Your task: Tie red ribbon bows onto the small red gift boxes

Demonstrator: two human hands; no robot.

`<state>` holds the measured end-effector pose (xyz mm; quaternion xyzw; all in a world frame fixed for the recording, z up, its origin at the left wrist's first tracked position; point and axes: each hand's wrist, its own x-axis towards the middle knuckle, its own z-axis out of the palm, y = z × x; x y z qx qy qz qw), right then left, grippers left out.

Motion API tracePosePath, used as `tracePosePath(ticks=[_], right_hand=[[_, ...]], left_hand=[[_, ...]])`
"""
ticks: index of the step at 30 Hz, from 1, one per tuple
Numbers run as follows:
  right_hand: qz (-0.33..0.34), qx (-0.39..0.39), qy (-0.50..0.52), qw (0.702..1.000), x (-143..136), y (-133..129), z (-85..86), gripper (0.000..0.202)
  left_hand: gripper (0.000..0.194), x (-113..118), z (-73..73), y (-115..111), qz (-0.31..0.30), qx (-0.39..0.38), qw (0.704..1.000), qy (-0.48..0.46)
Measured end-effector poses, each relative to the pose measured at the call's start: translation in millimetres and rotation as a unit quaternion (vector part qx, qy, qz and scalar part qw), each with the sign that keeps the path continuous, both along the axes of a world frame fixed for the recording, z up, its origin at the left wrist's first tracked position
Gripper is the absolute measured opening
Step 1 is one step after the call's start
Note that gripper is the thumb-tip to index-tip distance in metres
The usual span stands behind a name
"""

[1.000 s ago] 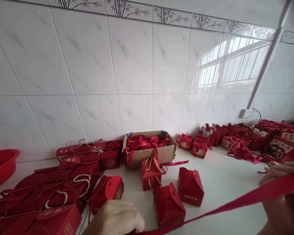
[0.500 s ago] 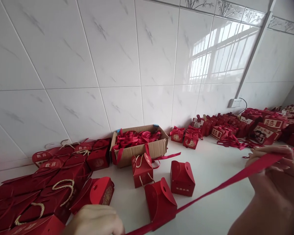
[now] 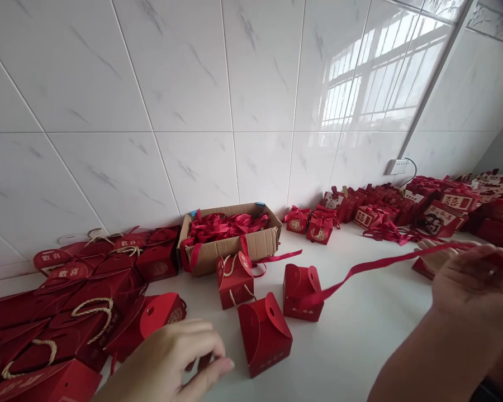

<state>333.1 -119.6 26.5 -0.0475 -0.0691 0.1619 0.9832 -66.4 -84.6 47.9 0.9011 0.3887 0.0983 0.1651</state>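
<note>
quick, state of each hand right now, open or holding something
Left hand: open, fingers loosely curled, nothing visible in it.
Right hand: palm up, red ribbon across its fingers; whether they grip it cannot be told.

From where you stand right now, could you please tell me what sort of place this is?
Probably an indoor workspace, perhaps a workroom or kitchen: many small red boxes stand on a white surface along a tiled wall, with a cardboard box of red ribbon among them.
</note>
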Motion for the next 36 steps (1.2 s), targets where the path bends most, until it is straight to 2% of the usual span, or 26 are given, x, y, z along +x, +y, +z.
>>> tracePosePath(ticks=[2, 3, 4, 5, 6, 8, 9, 10, 11, 12, 13, 14, 15, 18, 20, 24, 27, 28, 33, 36], right_hand=[[-0.053, -0.037, -0.072, 0.995, -7.4, -3.9, 2.3, 0.034], [-0.069, -0.096, -0.125, 0.985, -12.4, -4.0, 3.5, 0.028], [-0.071, -0.175, -0.193, 0.963, -18.6, -2.6, 4.7, 0.022], [-0.054, -0.257, -0.263, 0.928, -26.0, 0.2, 5.8, 0.016], [-0.006, -0.346, -0.360, 0.866, -34.6, 4.3, 6.9, 0.011], [0.111, -0.432, -0.491, 0.748, -54.7, 16.2, 8.1, 0.007], [0.194, -0.467, -0.604, 0.616, -65.3, 23.4, 7.9, 0.012], [0.235, -0.472, -0.683, 0.505, -75.6, 30.8, 6.9, 0.018], [0.257, -0.463, -0.736, 0.421, -84.9, 38.0, 5.1, 0.023], [0.268, -0.454, -0.768, 0.364, -93.0, 44.4, 2.5, 0.025], [0.272, -0.447, -0.785, 0.333, -99.6, 49.8, -0.5, 0.027], [0.266, -0.440, -0.792, 0.329, -104.4, 53.8, -3.8, 0.028], [0.260, -0.434, -0.793, 0.339, -107.6, 56.5, -7.2, 0.029], [0.241, -0.419, -0.776, 0.405, -109.3, 58.6, -14.7, 0.031], [0.243, -0.416, -0.766, 0.426, -106.8, 58.1, -17.1, 0.030], [0.270, -0.426, -0.758, 0.414, -102.4, 59.1, -18.2, 0.029], [0.273, -0.447, -0.740, 0.422, -102.3, 62.1, -18.2, 0.032], [0.272, -0.457, -0.739, 0.413, -102.8, 63.4, -18.0, 0.033], [0.292, -0.503, -0.753, 0.309, -108.6, 70.7, -15.3, 0.028], [0.293, -0.519, -0.755, 0.274, -113.4, 73.4, -14.4, 0.022]], left_hand=[[0.014, 10.4, -4.8, 6.7, 0.012, -0.020, 1.000, 0.000], [0.014, 15.3, -7.9, 10.4, 0.020, -0.019, 1.000, -0.004], [0.017, 19.9, -11.1, 14.0, 0.028, -0.017, 0.999, -0.006], [0.021, 23.8, -14.4, 17.5, 0.036, -0.017, 0.999, -0.004], [0.024, 27.1, -17.6, 20.6, 0.042, -0.021, 0.999, 0.002], [0.030, 31.8, -23.2, 25.1, 0.049, -0.048, 0.997, 0.022], [0.033, 33.4, -25.5, 26.5, 0.052, -0.066, 0.996, 0.034], [0.037, 34.7, -27.4, 27.4, 0.054, -0.085, 0.994, 0.047], [0.040, 36.0, -28.9, 28.0, 0.057, -0.101, 0.991, 0.061], [0.043, 37.3, -30.0, 28.4, 0.059, -0.114, 0.989, 0.075], [0.046, 38.7, -30.9, 28.6, 0.058, -0.123, 0.987, 0.087], [0.048, 40.2, -31.6, 28.9, 0.055, -0.129, 0.986, 0.095], [0.051, 41.8, -32.1, 29.1, 0.053, -0.133, 0.985, 0.101], [0.057, 45.6, -33.2, 29.8, 0.044, -0.140, 0.984, 0.101], [0.057, 46.8, -34.0, 30.1, 0.038, -0.140, 0.985, 0.095], [0.054, 47.3, -35.1, 30.4, 0.025, -0.135, 0.987, 0.087], [0.054, 48.7, -33.3, 29.6, 0.025, -0.138, 0.986, 0.090], [0.054, 49.4, -32.1, 29.1, 0.025, -0.140, 0.986, 0.092], [0.049, 52.1, -26.4, 26.2, 0.013, -0.135, 0.986, 0.093], [0.044, 51.3, -26.4, 25.6, -0.002, -0.133, 0.988, 0.082]])
